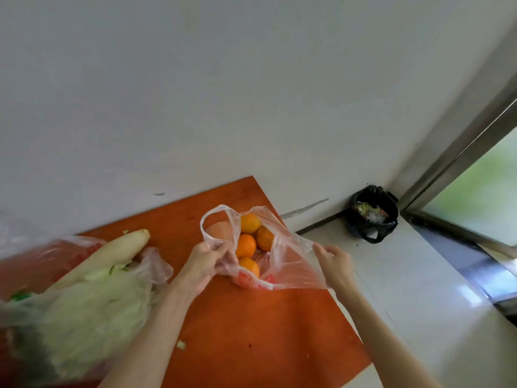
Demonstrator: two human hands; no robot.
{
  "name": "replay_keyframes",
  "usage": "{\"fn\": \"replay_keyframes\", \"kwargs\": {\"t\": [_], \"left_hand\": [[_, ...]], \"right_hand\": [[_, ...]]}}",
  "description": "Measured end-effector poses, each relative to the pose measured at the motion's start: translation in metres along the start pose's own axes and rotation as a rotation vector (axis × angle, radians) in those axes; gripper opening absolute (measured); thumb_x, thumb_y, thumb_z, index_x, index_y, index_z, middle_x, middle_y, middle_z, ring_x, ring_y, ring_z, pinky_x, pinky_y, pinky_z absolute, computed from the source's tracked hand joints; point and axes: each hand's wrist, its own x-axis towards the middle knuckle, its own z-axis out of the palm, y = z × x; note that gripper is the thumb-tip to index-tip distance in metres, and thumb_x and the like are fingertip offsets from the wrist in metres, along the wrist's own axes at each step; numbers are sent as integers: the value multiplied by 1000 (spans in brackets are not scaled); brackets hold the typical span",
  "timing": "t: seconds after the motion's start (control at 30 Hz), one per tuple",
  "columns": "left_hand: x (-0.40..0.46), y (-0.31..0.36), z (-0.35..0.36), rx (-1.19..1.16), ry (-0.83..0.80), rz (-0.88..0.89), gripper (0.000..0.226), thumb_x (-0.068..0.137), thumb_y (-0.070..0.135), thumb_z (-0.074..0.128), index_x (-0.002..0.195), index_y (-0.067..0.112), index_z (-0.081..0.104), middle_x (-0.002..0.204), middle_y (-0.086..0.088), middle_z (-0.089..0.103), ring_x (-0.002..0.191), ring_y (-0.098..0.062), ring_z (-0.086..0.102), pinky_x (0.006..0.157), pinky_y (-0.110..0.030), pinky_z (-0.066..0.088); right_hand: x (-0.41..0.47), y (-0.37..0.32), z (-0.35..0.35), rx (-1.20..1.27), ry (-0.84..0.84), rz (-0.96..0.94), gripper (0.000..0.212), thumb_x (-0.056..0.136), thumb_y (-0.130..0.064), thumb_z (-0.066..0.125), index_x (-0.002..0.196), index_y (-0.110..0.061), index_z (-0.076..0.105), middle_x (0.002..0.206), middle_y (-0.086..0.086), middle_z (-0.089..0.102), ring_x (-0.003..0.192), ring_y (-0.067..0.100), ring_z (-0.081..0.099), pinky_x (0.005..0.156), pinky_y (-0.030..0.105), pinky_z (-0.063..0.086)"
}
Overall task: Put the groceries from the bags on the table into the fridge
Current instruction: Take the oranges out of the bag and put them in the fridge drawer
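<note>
A clear plastic bag (285,261) with red print lies on the orange table (251,331) near its far right corner. Inside it sit several oranges (246,245). My left hand (205,264) grips the bag's left rim and handle. My right hand (333,261) pinches the bag's right rim, so the mouth is spread wide. To the left, a second clear bag (84,312) holds a napa cabbage (98,317) and a long white radish (112,253) that sticks out toward the wall. The fridge is out of view.
The table stands against a white wall (195,93). On the tiled floor in the right corner stands a black bin bag (373,214) with scraps inside. A metal-framed glass door (475,191) is at the far right. A cabbage scrap (181,344) lies on the table.
</note>
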Motion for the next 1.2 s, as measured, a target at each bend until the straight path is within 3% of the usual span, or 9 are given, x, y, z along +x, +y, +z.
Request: {"fn": "replay_keyframes", "kwargs": {"t": [0.1, 0.23, 0.4, 0.6, 0.8, 0.9, 1.0, 1.13, 1.2], "left_hand": [[-25, -21, 11, -152, -150, -86, 37, 94, -5, 36, 61, 6, 46, 49, -5, 51, 57, -21, 51, 64, -36, 47], [-50, -43, 26, -358, -206, -159, 36, 91, -4, 33, 60, 14, 35, 56, -3, 28, 50, -14, 30, 57, -29, 37], [-75, -60, 32, -308, -374, -304, 12, 79, 14, 59, 89, 10, 53, 62, -3, 32, 51, -13, 33, 57, -28, 33], [-60, -63, 14, 303, -120, -125, 24, 83, 7, 65, 106, 1, 63, 69, 3, 62, 63, -7, 58, 58, -19, 48], [-59, -65, -21, -462, -284, -306, 40, 54, 12, 88, 84, 4, 64, 73, -10, 65, 63, -19, 66, 58, -32, 58], [-54, -87, -28, -765, -294, -208, 59, 35, 6, 94, 86, 3, 65, 88, -16, 67, 85, -29, 68, 81, -49, 54], [-43, -100, -23, -1047, -217, -188, 45, 38, -5, 90, 72, 6, 63, 67, -5, 62, 65, -18, 66, 75, -45, 58], [-29, -102, -11, -1142, -24, -214, 9, 91, 9, 47, 85, 6, 53, 46, 1, 45, 42, -7, 48, 102, -35, 35], [-22, -106, -6, -1118, 37, -259, 23, 99, 19, 34, 97, 5, 52, 46, 2, 39, 38, -6, 42, 87, -26, 45]], "right_hand": [[-16, 31, -20, -191, -63, -189, 43, 91, -43, 52, 124, -17, 56, 102, 10, 69, 77, 16, 60, 60, 19, 44], [-30, 63, -37, -514, -148, -276, 52, 88, -54, 50, 136, -34, 42, 63, -6, 59, 52, 5, 51, 43, 10, 34], [-41, 91, -51, -558, -229, -176, 40, 90, -48, 50, 57, -26, 56, 50, -7, 47, 46, 7, 43, 44, 16, 30], [-42, 90, -59, 292, -427, 82, 29, 88, -34, 59, 80, -6, 64, 69, 3, 61, 59, 9, 58, 50, 16, 45], [-19, 94, -53, 1295, -402, 883, 28, 96, -14, 45, 120, 0, 49, 123, 19, 55, 114, 31, 54, 90, 37, 50], [-22, 94, -45, 1392, -374, 962, 25, 96, -10, 40, 118, 2, 45, 120, 22, 54, 114, 30, 54, 95, 34, 46], [-31, 91, -33, 1350, -451, 994, 22, 90, -8, 38, 107, -2, 50, 85, 13, 59, 67, 15, 56, 52, 18, 46], [-40, 87, -27, 1160, -521, 999, 20, 80, -18, 55, 93, -4, 57, 60, 10, 62, 44, 18, 58, 43, 21, 48], [-43, 86, -29, 1141, -541, 993, 21, 76, -21, 57, 90, -5, 57, 57, 11, 62, 45, 21, 59, 45, 25, 50]]}}
